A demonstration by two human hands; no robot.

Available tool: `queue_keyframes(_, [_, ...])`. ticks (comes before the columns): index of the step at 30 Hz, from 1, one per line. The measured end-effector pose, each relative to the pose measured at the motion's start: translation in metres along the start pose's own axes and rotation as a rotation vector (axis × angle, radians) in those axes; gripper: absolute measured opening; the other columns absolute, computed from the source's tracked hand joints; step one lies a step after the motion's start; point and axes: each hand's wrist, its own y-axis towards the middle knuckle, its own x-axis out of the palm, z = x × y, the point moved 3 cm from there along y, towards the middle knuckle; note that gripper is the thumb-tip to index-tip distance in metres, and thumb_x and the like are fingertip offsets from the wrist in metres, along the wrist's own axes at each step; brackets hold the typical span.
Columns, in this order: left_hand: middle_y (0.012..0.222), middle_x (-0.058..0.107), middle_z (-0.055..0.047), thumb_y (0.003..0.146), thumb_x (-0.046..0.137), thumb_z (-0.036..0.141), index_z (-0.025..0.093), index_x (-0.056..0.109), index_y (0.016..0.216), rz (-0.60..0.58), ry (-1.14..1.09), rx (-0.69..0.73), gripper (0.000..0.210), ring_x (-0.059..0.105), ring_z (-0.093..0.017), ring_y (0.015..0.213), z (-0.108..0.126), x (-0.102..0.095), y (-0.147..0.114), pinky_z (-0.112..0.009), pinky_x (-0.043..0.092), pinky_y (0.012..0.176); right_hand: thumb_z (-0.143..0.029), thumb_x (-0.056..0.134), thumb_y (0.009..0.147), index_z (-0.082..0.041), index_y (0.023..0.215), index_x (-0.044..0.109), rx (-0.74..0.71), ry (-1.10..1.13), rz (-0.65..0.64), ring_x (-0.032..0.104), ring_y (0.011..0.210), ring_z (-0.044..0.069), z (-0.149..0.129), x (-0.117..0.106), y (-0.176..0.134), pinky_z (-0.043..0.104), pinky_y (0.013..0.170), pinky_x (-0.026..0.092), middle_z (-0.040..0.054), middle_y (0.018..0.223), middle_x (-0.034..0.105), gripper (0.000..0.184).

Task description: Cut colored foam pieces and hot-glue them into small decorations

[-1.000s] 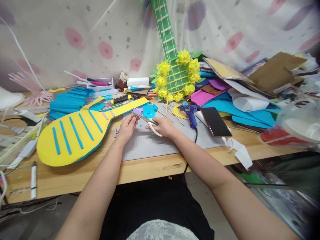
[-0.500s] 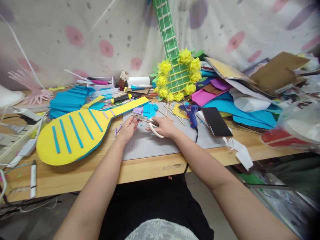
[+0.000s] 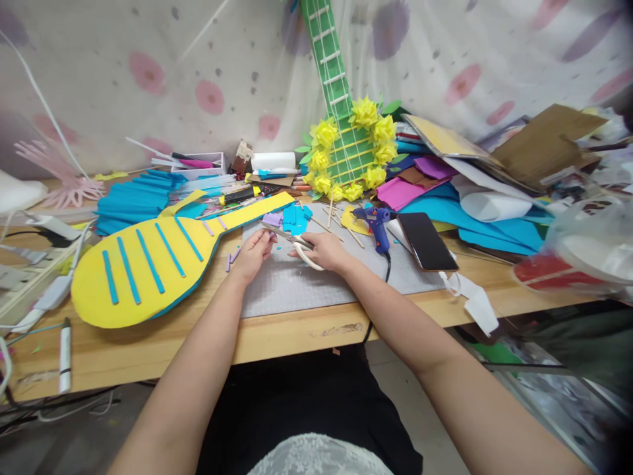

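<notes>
My right hand (image 3: 324, 251) is closed on a pair of scissors (image 3: 299, 248) with white handles, its blades pointing left. The blade tips reach my left hand (image 3: 256, 252), whose fingers pinch a small purple piece (image 3: 273, 235), mostly hidden by them. Both hands are over the grey cutting mat (image 3: 291, 290). Beside my left hand lie short purple strips (image 3: 232, 257). Just beyond the blades are blue scraps (image 3: 297, 219) and a purple scrap (image 3: 272, 219). To the left rests a yellow paper guitar shape (image 3: 163, 290) with blue strips across its body and purple strips on its neck.
A blue glue gun (image 3: 378, 227) and a black phone (image 3: 428, 241) lie right of my hands. A green paper guitar (image 3: 346, 152) with yellow flowers leans on the back curtain. Coloured sheets (image 3: 494, 218) pile up at right, near a plastic bucket (image 3: 568, 264). A marker (image 3: 65, 356) lies front left.
The scissor blades have spread slightly apart at my left fingertips, and the purple piece shows more clearly. Both hands stay in nearly the same place.
</notes>
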Motion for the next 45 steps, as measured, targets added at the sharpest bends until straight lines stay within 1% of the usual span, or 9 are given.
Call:
queue_keyframes(5, [0.066, 0.048, 0.002, 0.075, 0.058, 0.041, 0.018, 0.054, 0.079, 0.045, 0.012, 0.099, 0.024, 0.043, -0.007, 0.053, 0.007, 0.000, 0.000, -0.021, 0.037, 0.051, -0.063, 0.043, 0.078, -0.022, 0.086, 0.060, 0.075, 0.047, 0.008, 0.054, 0.068, 0.014, 0.003, -0.001, 0.001, 0.023, 0.057, 0.027, 0.0007, 0.077, 0.063, 0.045])
queue_keyframes(9, [0.070, 0.052, 0.002, 0.074, 0.061, 0.038, 0.019, 0.050, 0.081, 0.064, 0.019, 0.112, 0.023, 0.049, -0.008, 0.059, 0.009, 0.000, -0.001, -0.023, 0.042, 0.059, -0.061, 0.048, 0.077, -0.021, 0.092, 0.058, 0.011, -0.007, 0.005, 0.054, 0.070, 0.015, -0.002, -0.001, 0.000, 0.023, 0.059, 0.028, 0.0027, 0.081, 0.064, 0.044])
queue_keyframes(13, [0.066, 0.051, 0.003, 0.075, 0.059, 0.038, 0.018, 0.051, 0.080, 0.049, 0.069, 0.133, 0.022, 0.049, -0.009, 0.060, 0.007, 0.001, -0.002, -0.023, 0.041, 0.061, -0.065, 0.046, 0.075, -0.020, 0.088, 0.058, -0.057, -0.040, 0.000, 0.054, 0.069, 0.015, -0.007, -0.001, -0.002, 0.024, 0.058, 0.026, 0.0031, 0.080, 0.064, 0.049])
queue_keyframes(18, [0.061, 0.049, 0.003, 0.077, 0.056, 0.041, 0.017, 0.052, 0.076, 0.030, 0.150, 0.142, 0.024, 0.046, -0.009, 0.059, 0.005, -0.001, -0.001, -0.022, 0.039, 0.060, -0.067, 0.045, 0.075, -0.019, 0.085, 0.058, -0.081, -0.059, -0.007, 0.052, 0.066, 0.013, -0.007, -0.003, -0.003, 0.023, 0.057, 0.024, 0.0025, 0.077, 0.064, 0.050])
queue_keyframes(24, [0.061, 0.048, 0.003, 0.079, 0.054, 0.042, 0.017, 0.050, 0.069, 0.024, 0.181, 0.164, 0.028, 0.044, -0.008, 0.058, 0.008, -0.002, -0.002, -0.021, 0.038, 0.059, -0.068, 0.045, 0.074, -0.020, 0.081, 0.061, -0.049, -0.087, 0.008, 0.052, 0.064, 0.013, -0.005, -0.004, -0.004, 0.023, 0.056, 0.023, 0.0020, 0.072, 0.064, 0.051])
queue_keyframes(29, [0.064, 0.048, 0.002, 0.077, 0.057, 0.043, 0.017, 0.053, 0.076, 0.029, 0.140, 0.159, 0.026, 0.044, -0.008, 0.057, 0.008, -0.001, -0.001, -0.021, 0.038, 0.057, -0.071, 0.043, 0.073, -0.021, 0.076, 0.062, -0.024, -0.065, 0.039, 0.051, 0.063, 0.013, -0.001, -0.001, -0.003, 0.023, 0.056, 0.022, 0.0007, 0.068, 0.063, 0.053])
queue_keyframes(34, [0.060, 0.044, 0.003, 0.079, 0.054, 0.045, 0.017, 0.055, 0.079, 0.020, 0.114, 0.139, 0.027, 0.043, -0.008, 0.054, 0.007, 0.000, 0.000, -0.021, 0.039, 0.056, -0.066, 0.044, 0.076, -0.021, 0.082, 0.061, 0.001, -0.043, 0.022, 0.052, 0.066, 0.013, 0.000, -0.005, -0.002, 0.022, 0.056, 0.023, 0.0011, 0.073, 0.063, 0.049])
queue_keyframes(39, [0.058, 0.042, 0.003, 0.075, 0.055, 0.052, 0.018, 0.049, 0.066, 0.028, 0.133, 0.122, 0.036, 0.043, -0.009, 0.055, 0.008, 0.000, -0.002, -0.022, 0.040, 0.055, -0.063, 0.048, 0.075, -0.020, 0.086, 0.060, -0.077, -0.034, -0.059, 0.050, 0.065, 0.012, -0.007, -0.007, -0.004, 0.022, 0.057, 0.023, 0.0017, 0.076, 0.063, 0.046])
queue_keyframes(45, [0.059, 0.045, 0.002, 0.076, 0.053, 0.052, 0.018, 0.050, 0.067, 0.001, 0.159, 0.106, 0.035, 0.043, -0.008, 0.055, 0.002, -0.002, -0.001, -0.022, 0.040, 0.056, -0.066, 0.045, 0.075, -0.019, 0.084, 0.061, -0.088, -0.044, -0.032, 0.050, 0.064, 0.012, -0.005, -0.003, -0.003, 0.023, 0.057, 0.023, 0.0016, 0.073, 0.062, 0.050])
